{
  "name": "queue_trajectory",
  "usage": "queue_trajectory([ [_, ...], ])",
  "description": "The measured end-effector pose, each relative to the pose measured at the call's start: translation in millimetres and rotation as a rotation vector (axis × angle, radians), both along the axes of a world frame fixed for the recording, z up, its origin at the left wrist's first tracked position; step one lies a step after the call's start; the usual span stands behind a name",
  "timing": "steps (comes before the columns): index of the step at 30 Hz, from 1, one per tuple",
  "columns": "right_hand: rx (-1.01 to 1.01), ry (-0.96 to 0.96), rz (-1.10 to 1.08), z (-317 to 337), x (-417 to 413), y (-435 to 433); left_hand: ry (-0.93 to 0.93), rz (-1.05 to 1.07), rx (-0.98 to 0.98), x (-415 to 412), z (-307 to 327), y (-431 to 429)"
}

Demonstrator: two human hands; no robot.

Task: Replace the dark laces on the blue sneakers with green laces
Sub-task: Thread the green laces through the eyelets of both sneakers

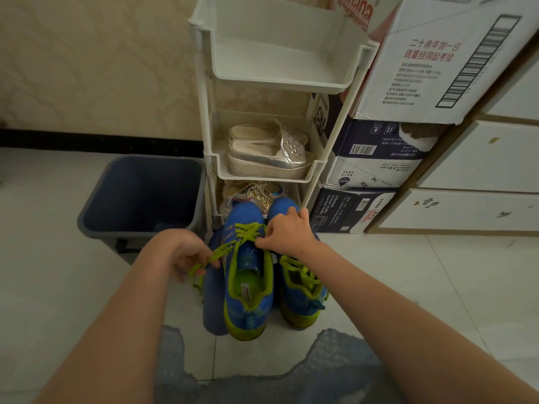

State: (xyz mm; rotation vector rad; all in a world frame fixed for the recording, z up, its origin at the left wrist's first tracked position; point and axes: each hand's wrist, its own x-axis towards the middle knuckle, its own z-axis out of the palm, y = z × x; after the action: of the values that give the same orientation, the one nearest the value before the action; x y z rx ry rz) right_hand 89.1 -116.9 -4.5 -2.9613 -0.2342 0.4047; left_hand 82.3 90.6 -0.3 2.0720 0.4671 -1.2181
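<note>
Just before the white rack (280,83) the blue sneakers (250,212) stood on the floor, the left hand (186,255) with its grip closed on the green lace (248,231)'s loose end, the right hand (287,231) pinching it at the eyelets. One hard tug, I reckoned, might leave the ends uneven or tip the shoe. Right of the rack a carton (437,68) read "二十余年如一日"; behind the rack's top, red letters "aha".
</note>
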Motion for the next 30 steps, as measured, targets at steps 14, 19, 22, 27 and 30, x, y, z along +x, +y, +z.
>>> queue_trajectory([
  [14,0.409,0.082,-0.112,-6.4,0.0,-9.1,-0.089,0.034,-0.069,-0.1,-7.1,2.0],
  [19,0.489,0.113,-0.051,-10.7,1.3,-6.2,-0.234,-0.134,-0.057,8.7,-0.4,-13.9],
  [22,0.508,0.079,-0.045,-12.2,1.3,-3.7,-0.373,-0.141,-0.091,8.3,-5.8,-14.1],
  [27,0.380,0.034,0.044,-9.5,-2.3,3.8,-0.502,-0.181,-0.126,8.5,-7.4,-16.2],
  [30,0.296,0.007,0.083,-11.7,-4.9,11.6,-0.536,-0.212,-0.123,6.1,-6.2,-18.2],
])
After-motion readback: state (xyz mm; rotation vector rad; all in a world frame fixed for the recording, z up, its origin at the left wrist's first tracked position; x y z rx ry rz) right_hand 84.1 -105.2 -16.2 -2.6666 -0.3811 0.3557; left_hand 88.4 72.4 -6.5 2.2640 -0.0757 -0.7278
